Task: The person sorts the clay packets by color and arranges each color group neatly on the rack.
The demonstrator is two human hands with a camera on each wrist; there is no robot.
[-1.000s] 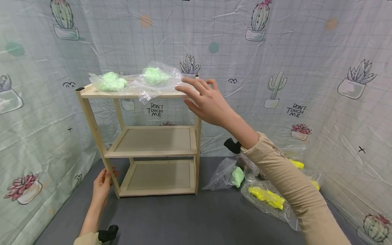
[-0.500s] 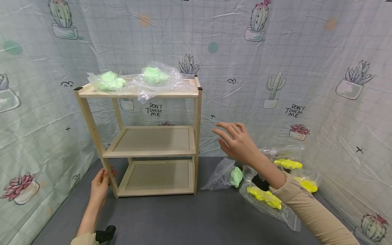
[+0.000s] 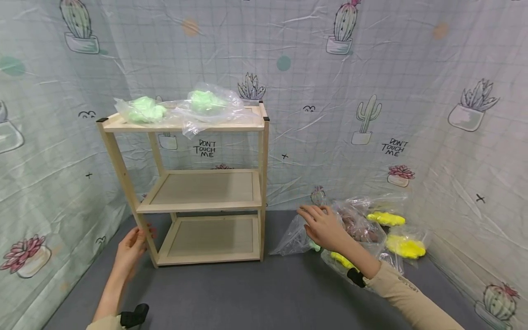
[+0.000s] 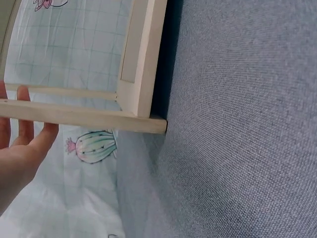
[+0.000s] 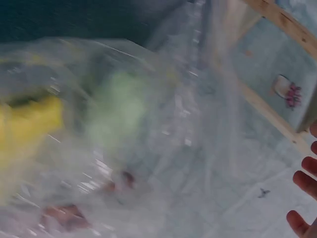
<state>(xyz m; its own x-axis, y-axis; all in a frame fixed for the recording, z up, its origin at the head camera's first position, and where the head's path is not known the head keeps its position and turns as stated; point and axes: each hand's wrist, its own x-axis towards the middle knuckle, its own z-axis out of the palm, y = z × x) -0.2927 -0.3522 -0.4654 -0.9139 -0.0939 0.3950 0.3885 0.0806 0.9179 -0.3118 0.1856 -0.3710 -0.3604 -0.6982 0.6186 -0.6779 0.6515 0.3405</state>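
Note:
A three-tier wooden shelf rack (image 3: pixel 200 207) stands on the dark table. My left hand (image 3: pixel 131 247) holds its front left post (image 3: pixel 121 172) low down; in the left wrist view the fingers (image 4: pixel 42 141) curl round that post (image 4: pixel 84 115). Two clear bags with pale green lumps (image 3: pixel 144 110) lie on the top tier, the right bag (image 3: pixel 206 103) drooping over the front edge. My right hand (image 3: pixel 326 229), holding nothing, hovers with loosely bent fingers over another bag with a green lump (image 5: pixel 116 109), which it partly hides in the head view.
Right of the rack lie several clear bags: one with reddish-brown pieces (image 3: pixel 363 229), others with yellow lumps (image 3: pixel 385 218), including a yellow one (image 3: pixel 343 261) partly under my right forearm. A cactus-print curtain (image 3: pixel 313 151) encloses the table (image 3: pixel 231 293).
My right hand has dropped from the rack's top right corner, down and rightward to the bags on the table. The left hand keeps its hold on the post.

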